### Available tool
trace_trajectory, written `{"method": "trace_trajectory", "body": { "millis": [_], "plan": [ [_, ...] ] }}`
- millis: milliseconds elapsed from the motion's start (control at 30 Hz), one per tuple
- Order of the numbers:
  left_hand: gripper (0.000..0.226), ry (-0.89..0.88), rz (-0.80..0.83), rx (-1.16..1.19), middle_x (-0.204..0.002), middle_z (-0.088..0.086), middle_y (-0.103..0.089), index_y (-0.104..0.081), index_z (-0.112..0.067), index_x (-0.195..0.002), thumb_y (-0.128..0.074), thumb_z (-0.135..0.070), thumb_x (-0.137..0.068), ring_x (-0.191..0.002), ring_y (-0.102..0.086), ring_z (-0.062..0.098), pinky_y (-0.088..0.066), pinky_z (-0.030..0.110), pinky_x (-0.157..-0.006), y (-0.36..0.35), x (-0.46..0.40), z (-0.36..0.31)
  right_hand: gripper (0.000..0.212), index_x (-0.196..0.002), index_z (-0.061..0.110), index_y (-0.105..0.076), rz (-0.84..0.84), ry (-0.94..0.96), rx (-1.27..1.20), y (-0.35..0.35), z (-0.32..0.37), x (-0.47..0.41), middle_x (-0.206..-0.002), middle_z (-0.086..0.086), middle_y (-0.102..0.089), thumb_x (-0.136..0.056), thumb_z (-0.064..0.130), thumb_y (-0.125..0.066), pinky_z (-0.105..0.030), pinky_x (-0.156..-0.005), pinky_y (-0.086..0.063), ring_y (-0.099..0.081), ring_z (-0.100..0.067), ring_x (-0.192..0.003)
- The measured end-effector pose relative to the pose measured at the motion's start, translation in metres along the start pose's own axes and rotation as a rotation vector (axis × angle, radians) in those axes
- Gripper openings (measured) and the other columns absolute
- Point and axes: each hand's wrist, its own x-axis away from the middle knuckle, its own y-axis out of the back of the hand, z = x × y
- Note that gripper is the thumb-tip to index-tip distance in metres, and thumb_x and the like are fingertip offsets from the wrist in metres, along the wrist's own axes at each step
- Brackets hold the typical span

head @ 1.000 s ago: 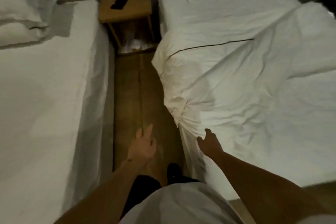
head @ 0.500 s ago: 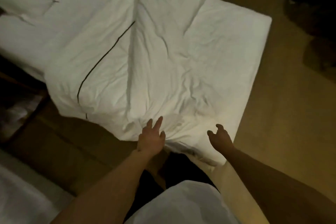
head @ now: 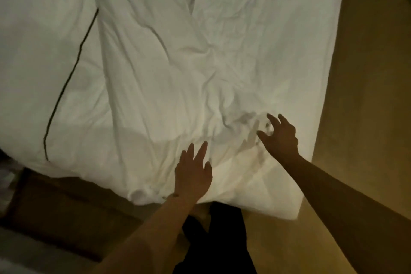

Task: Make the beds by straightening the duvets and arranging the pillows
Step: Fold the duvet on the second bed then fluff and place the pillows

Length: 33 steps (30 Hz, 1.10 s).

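Note:
A white, crumpled duvet (head: 169, 78) with a thin dark piping line (head: 69, 78) covers the bed and hangs over its near edge. My left hand (head: 192, 173) lies flat over the duvet's near edge, fingers spread and pointing away from me. My right hand (head: 280, 135) hovers over a bunch of wrinkles to the right, fingers apart and slightly curled, holding nothing. No pillow is in view.
The wooden floor (head: 367, 73) runs along the bed's right side and in front of it. A strip of darker floor (head: 55, 218) lies at lower left, with the edge of the other bed (head: 22, 260) in the bottom-left corner. My legs (head: 222, 240) stand at the bed's near edge.
I have turned from the aisle between the beds to face the right bed. Both hands have moved forward from the duvet's edge onto its surface, the right hand farther in.

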Motion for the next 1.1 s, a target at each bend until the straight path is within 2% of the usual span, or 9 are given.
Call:
{"method": "trace_trajectory", "body": {
  "millis": [100, 200, 267, 333, 433, 533, 700, 967, 1100],
  "plan": [
    [0.064, 0.028, 0.048, -0.177, -0.166, -0.002, 0.018, 0.013, -0.051, -0.152, -0.028, -0.054, -0.102, -0.152, 0.013, 0.035, -0.013, 0.064, -0.118, -0.033, -0.069, -0.007, 0.09, -0.153, 0.033, -0.025, 0.023, 0.007, 0.082, -0.022, -0.011, -0.056, -0.16, -0.005, -0.026, -0.079, 0.064, -0.067, -0.056, -0.11, -0.03, -0.029, -0.032, -0.143],
    [0.067, 0.077, 0.124, -0.241, -0.162, -0.001, 0.03, 0.016, -0.055, -0.149, -0.012, -0.074, -0.091, -0.147, 0.023, 0.044, -0.007, 0.075, -0.112, -0.068, -0.102, -0.005, 0.099, -0.149, 0.025, -0.03, 0.058, -0.033, 0.026, -0.047, -0.025, -0.075, -0.141, -0.012, -0.044, -0.07, 0.065, -0.074, -0.051, -0.103, -0.039, -0.044, -0.035, -0.129],
    [0.073, 0.068, 0.117, -0.303, -0.162, 0.002, 0.031, 0.016, -0.055, -0.149, -0.003, -0.076, -0.082, -0.146, 0.024, 0.047, -0.008, 0.077, -0.11, -0.076, -0.107, -0.004, 0.089, -0.141, 0.018, -0.04, 0.076, -0.068, -0.13, -0.055, -0.024, -0.077, -0.13, -0.013, -0.055, -0.07, 0.055, -0.081, -0.042, -0.097, -0.045, -0.053, -0.034, -0.12],
    [0.067, 0.062, 0.144, -0.287, -0.163, 0.002, 0.028, 0.009, -0.054, -0.152, -0.019, -0.068, -0.093, -0.147, 0.022, 0.046, -0.01, 0.076, -0.11, -0.071, -0.107, -0.003, 0.061, -0.124, 0.013, -0.055, 0.101, -0.048, -0.166, -0.058, -0.017, -0.072, -0.115, -0.012, -0.064, -0.077, 0.048, -0.076, -0.034, -0.085, -0.046, -0.061, -0.034, -0.109],
    [0.059, 0.028, 0.131, 0.022, -0.168, 0.005, -0.001, -0.014, -0.045, -0.155, -0.038, -0.048, -0.102, -0.154, 0.0, 0.033, -0.014, 0.059, -0.121, -0.038, -0.1, -0.001, 0.045, -0.106, 0.016, -0.064, 0.002, 0.104, 0.02, -0.048, 0.018, -0.046, -0.099, -0.012, -0.06, -0.074, 0.048, -0.063, -0.039, -0.079, -0.043, -0.061, -0.037, -0.095],
    [0.047, 0.087, -0.053, 0.509, -0.152, 0.002, -0.045, -0.04, -0.033, -0.15, -0.045, -0.034, -0.104, -0.139, -0.041, 0.015, -0.029, 0.027, -0.115, 0.017, -0.079, -0.014, 0.046, -0.116, 0.017, -0.064, 0.059, 0.255, -0.074, -0.036, 0.063, -0.005, -0.11, -0.012, -0.064, -0.076, 0.042, -0.066, -0.037, -0.083, -0.045, -0.063, -0.033, -0.099],
    [0.065, 0.186, -0.059, 0.951, -0.135, -0.005, -0.059, -0.036, -0.058, -0.141, -0.057, -0.073, -0.081, -0.117, -0.061, 0.014, -0.053, 0.044, -0.1, 0.121, -0.021, -0.019, 0.048, -0.132, 0.02, -0.053, 0.281, 0.494, -0.158, -0.031, 0.15, 0.087, -0.117, -0.002, -0.067, -0.087, 0.03, -0.067, -0.025, -0.085, -0.046, -0.065, -0.019, -0.103],
    [0.091, 0.085, -0.106, 0.747, -0.156, -0.003, -0.038, -0.005, -0.044, -0.157, -0.057, -0.012, -0.09, -0.128, -0.05, 0.018, -0.042, 0.027, -0.104, 0.248, 0.092, 0.123, 0.045, -0.137, 0.021, -0.049, 0.215, 0.727, -0.058, -0.073, 0.293, 0.263, -0.103, -0.002, -0.073, -0.093, 0.023, -0.058, -0.016, -0.071, -0.038, -0.068, -0.018, -0.088],
    [0.095, 0.085, -0.132, 0.722, -0.158, -0.001, -0.035, -0.005, -0.046, -0.156, -0.052, -0.002, -0.087, -0.13, -0.049, 0.024, -0.05, 0.036, -0.101, 0.307, 0.149, 0.212, 0.041, -0.134, 0.023, -0.052, 0.095, 0.741, -0.031, -0.122, 0.368, 0.355, -0.097, -0.002, -0.073, -0.093, 0.021, -0.056, -0.013, -0.059, -0.031, -0.066, -0.016, -0.079]
  ]
}}
